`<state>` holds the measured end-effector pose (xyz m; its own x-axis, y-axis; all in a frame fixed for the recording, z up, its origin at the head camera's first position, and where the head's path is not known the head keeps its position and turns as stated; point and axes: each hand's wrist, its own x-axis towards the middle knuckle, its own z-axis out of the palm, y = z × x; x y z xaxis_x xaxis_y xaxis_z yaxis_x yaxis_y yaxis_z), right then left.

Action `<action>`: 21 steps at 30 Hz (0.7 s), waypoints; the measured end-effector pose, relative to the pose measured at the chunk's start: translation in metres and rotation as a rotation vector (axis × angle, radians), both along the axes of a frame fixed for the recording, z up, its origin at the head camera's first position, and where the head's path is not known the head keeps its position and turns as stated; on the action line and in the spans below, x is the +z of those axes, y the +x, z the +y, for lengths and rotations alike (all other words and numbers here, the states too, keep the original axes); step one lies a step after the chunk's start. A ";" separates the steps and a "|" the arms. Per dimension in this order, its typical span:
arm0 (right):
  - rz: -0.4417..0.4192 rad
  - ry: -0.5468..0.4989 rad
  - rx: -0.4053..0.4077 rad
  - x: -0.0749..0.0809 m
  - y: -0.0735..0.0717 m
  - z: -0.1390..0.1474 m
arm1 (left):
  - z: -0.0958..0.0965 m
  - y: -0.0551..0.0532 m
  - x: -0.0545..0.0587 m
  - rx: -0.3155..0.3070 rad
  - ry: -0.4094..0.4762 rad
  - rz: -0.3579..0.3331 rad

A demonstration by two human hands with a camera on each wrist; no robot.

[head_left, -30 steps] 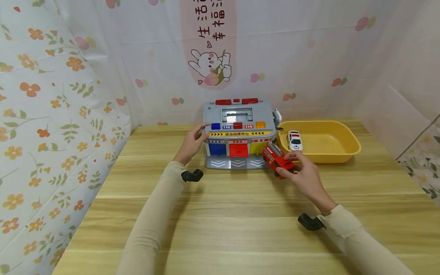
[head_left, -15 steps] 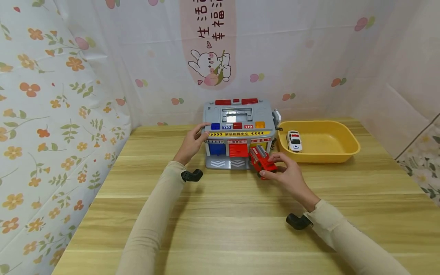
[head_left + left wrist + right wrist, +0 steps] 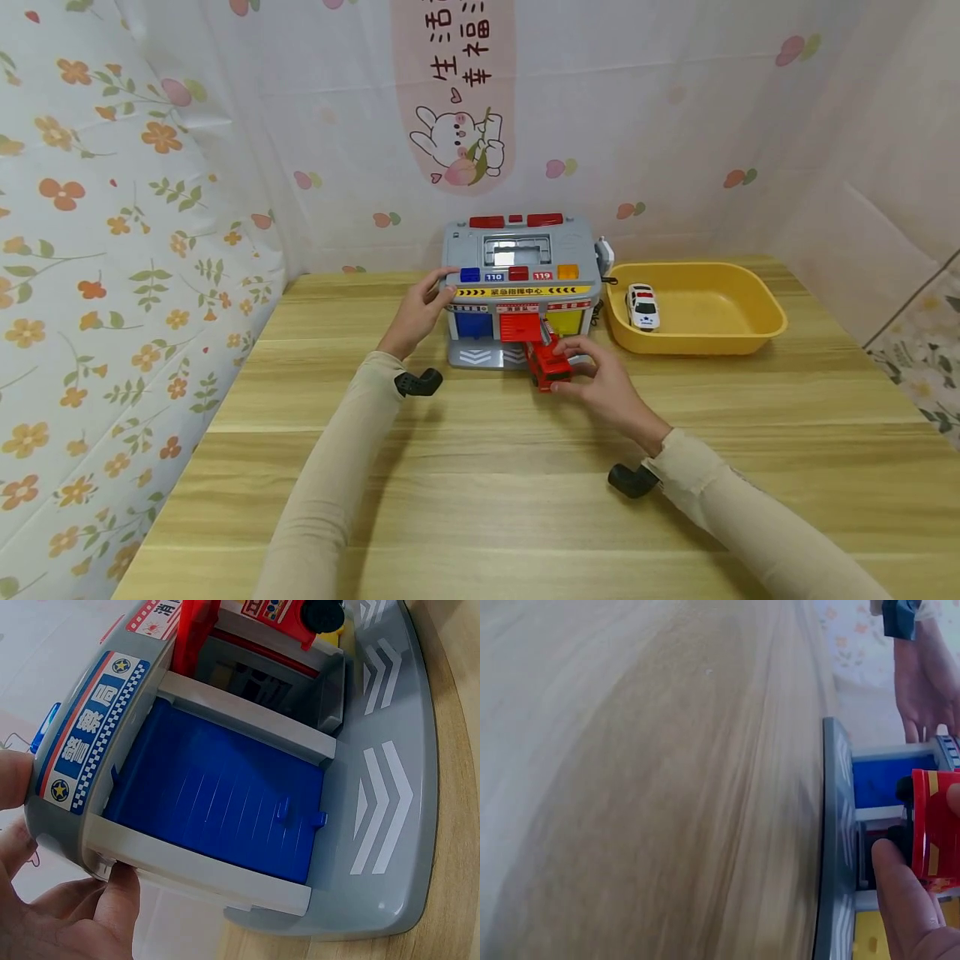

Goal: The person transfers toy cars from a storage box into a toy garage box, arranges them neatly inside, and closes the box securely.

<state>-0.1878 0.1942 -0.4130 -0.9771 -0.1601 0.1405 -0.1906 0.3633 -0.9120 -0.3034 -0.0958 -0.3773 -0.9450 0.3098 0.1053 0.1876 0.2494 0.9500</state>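
Note:
My right hand (image 3: 611,396) pinches a red toy fire truck (image 3: 551,368) by its sides, thumb nearer me. The truck stands at the middle bay of a grey toy garage (image 3: 461,246), its far end by the red door (image 3: 517,325), which is swung up. In the right wrist view the truck (image 3: 939,825) shows its yellow stripes and black wheels. My left hand (image 3: 417,315) holds the garage's left front corner. Up close in the left wrist view, fingers (image 3: 118,900) wrap that corner beside the lowered blue door (image 3: 225,787).
Right of the garage stands a yellow basin (image 3: 712,342) with a white toy police car (image 3: 642,307) inside. The garage's yellow door (image 3: 564,323) is down. A wooden table (image 3: 480,492) lies underneath, and a printed curtain (image 3: 337,125) hangs behind.
My right hand has carried the fire truck left, from the garage's right corner to its middle bay, turning its far end toward the doorway. The left hand has stayed on the corner.

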 end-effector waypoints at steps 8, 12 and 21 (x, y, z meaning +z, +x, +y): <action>-0.002 0.010 0.027 -0.005 -0.005 -0.011 | 0.000 0.001 0.000 0.019 0.003 0.001; 0.014 0.037 0.020 -0.007 -0.010 -0.017 | 0.000 0.001 -0.001 0.026 0.032 -0.017; 0.042 0.085 0.011 -0.007 -0.017 -0.023 | 0.000 0.000 -0.002 0.032 0.059 -0.022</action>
<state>-0.2044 0.1713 -0.4199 -0.9686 -0.1842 0.1668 -0.2327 0.4367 -0.8690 -0.3030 -0.0958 -0.3788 -0.9567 0.2729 0.1015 0.1592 0.1984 0.9671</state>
